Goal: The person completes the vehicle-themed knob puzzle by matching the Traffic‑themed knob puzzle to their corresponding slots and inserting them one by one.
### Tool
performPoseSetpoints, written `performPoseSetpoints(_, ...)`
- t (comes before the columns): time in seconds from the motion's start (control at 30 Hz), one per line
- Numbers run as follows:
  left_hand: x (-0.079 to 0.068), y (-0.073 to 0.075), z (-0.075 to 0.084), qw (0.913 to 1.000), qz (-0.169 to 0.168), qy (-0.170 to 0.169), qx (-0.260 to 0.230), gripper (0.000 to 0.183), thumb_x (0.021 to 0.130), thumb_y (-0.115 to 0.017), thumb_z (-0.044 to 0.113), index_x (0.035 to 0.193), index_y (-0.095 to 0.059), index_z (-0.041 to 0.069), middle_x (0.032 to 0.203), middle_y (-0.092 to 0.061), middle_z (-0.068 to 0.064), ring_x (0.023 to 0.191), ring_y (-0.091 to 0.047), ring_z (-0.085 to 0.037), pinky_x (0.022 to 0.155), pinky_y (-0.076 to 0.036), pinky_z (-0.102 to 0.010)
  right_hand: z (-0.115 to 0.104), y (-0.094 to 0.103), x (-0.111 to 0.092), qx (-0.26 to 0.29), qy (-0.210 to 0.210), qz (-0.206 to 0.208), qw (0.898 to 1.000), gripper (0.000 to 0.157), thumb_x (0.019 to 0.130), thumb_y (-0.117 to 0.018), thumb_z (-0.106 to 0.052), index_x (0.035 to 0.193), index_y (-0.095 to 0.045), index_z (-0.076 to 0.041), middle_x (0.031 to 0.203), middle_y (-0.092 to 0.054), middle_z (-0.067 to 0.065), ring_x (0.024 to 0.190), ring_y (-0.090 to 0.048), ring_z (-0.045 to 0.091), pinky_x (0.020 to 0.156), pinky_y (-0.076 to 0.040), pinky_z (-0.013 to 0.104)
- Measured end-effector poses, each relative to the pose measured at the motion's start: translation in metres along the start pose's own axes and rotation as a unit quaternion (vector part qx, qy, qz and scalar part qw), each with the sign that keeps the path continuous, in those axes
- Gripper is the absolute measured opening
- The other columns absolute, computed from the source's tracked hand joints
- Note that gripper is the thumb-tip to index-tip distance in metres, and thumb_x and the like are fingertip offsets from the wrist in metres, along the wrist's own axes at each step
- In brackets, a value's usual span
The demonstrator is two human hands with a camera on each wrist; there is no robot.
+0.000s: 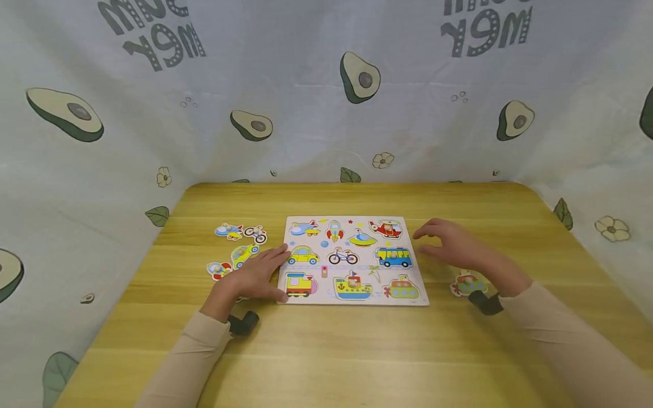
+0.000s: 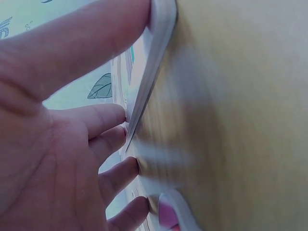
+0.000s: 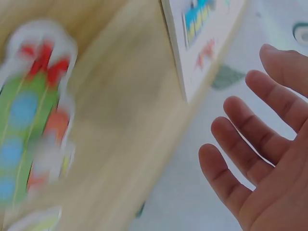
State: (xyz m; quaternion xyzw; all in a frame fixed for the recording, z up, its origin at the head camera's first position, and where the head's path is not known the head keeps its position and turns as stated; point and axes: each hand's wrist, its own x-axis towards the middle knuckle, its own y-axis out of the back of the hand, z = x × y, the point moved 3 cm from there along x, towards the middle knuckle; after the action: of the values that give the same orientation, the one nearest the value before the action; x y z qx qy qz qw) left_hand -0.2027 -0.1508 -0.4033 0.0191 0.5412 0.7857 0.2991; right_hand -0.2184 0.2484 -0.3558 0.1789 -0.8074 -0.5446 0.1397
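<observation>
A pegged puzzle board [image 1: 326, 301] printed with vehicles lies on the table. My left hand [image 1: 259, 275] touches its left edge, fingers spread, with the thumb at the near corner; the left wrist view shows thumb and fingertips along that edge. To the right of the board hovers my right hand [image 1: 451, 243], fingers loosely bent and holding nothing. The helicopter piece [image 1: 386, 229], bus piece [image 1: 394, 257] and ship piece [image 1: 353, 287] sit on the board with knobs showing. A submarine piece [image 3: 24, 120] lies near my right wrist.
Loose pieces lie left of the board: an airplane [image 1: 228, 231], a bicycle [image 1: 255, 234], a yellow car [image 1: 244, 255] and a rocket [image 1: 219, 270]. A partly visible pink piece [image 2: 168, 211] is below my left fingers. A printed curtain [image 1: 306, 113] hangs behind the wooden table [image 1: 326, 357].
</observation>
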Motion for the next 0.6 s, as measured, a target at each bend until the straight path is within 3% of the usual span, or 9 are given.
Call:
performPoseSetpoints(0.2,-0.001,0.001,-0.001,1.0,0.001,-0.002,-0.002,0.099,0.078,-0.08,0.04,0.157,-0.029,0.011,0.167,-0.021,-0.008,0.153,-0.021,-0.036,0.122,-0.021,-0.059,0.02,0.021,-0.026,-0.01,-0.004,0.026,1.0,0.026,0.09,-0.071,-0.016,0.112,-0.07,-0.002,0.113,-0.067,0.016,0.103,-0.064,0.037,0.084,-0.054,0.052)
performPoseSetpoints(0.6,-0.001,0.001,0.0,1.0,0.0,0.0,-0.005,0.099,0.078,-0.081,0.04,0.156,-0.029,0.01,0.167,-0.021,-0.008,0.153,-0.021,-0.037,0.122,-0.021,-0.06,0.055,0.033,-0.065,-0.043,-0.018,0.049,0.998,0.023,0.09,-0.071,-0.016,0.11,-0.07,-0.004,0.112,-0.067,0.016,0.099,-0.063,0.035,0.073,-0.054,0.04)
